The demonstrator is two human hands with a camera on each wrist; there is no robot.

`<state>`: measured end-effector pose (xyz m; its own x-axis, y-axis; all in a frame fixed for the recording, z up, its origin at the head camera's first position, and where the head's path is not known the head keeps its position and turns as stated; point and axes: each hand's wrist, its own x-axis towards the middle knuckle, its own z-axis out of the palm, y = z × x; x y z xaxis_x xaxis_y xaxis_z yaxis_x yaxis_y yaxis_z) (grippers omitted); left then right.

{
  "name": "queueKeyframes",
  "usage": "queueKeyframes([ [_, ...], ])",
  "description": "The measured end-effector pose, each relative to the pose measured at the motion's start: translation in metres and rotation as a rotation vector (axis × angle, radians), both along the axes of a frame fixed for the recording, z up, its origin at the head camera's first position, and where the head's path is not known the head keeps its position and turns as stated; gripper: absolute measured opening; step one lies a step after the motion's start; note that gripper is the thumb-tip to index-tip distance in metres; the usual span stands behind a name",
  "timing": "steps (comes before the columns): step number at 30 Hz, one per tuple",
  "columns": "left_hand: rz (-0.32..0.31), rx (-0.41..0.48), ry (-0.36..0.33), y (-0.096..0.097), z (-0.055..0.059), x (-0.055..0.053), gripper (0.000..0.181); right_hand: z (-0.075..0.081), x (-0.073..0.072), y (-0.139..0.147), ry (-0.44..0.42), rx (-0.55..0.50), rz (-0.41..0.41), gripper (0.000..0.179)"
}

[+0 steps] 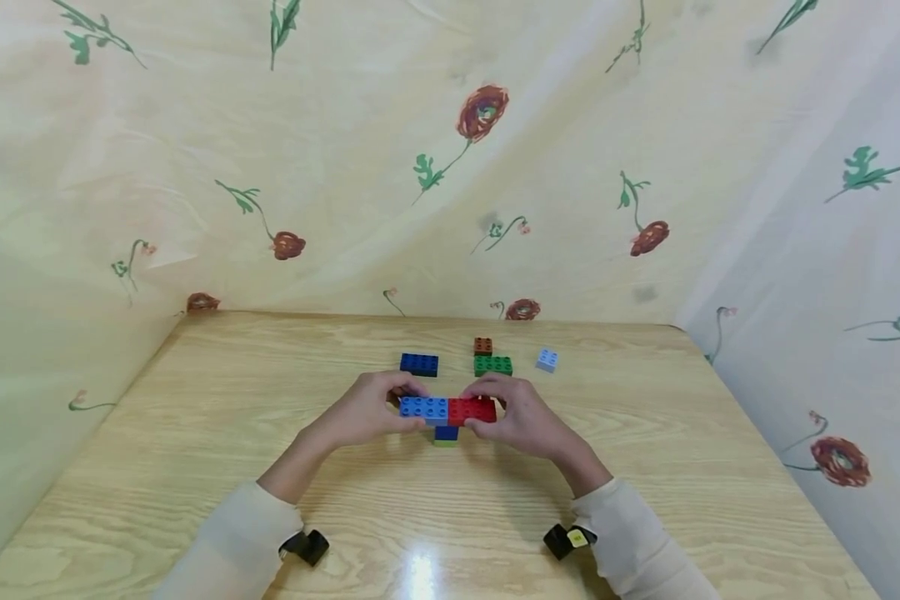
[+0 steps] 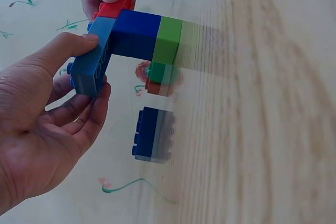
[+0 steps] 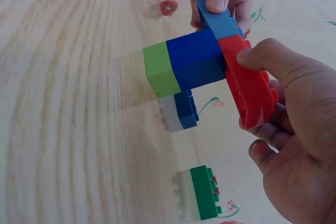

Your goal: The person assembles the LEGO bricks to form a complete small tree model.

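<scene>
A small T-shaped stack of toy building bricks stands on the table between the two hands. Its base is a light green brick (image 2: 167, 40), with dark blue bricks (image 3: 194, 59) above it. Across the top lie a light blue brick (image 1: 423, 407) and a red brick (image 1: 471, 410), end to end, each jutting out past the column. My left hand (image 1: 371, 407) pinches the light blue brick, thumb on the near side and fingers behind. On the other side, my right hand (image 1: 521, 417) holds the red brick the same way, between thumb and fingers.
Behind the stack, a dark blue brick (image 1: 419, 364) lies to the left. A green brick (image 1: 492, 366) sits in front of an orange-brown brick (image 1: 483, 346), and a pale blue brick (image 1: 547, 360) is farther right. Flower-patterned cloth (image 1: 345, 167) hangs behind the wooden table (image 1: 232, 400).
</scene>
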<state>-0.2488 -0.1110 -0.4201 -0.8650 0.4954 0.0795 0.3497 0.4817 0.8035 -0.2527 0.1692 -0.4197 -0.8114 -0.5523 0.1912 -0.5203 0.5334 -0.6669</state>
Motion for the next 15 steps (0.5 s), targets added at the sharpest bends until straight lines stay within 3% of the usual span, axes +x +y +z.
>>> queueKeyframes([
  [15,0.004,0.007,-0.004,0.0005,-0.0009,-0.0008,0.033,0.0016,-0.0039,0.0088,-0.037,0.015,-0.005,0.035],
])
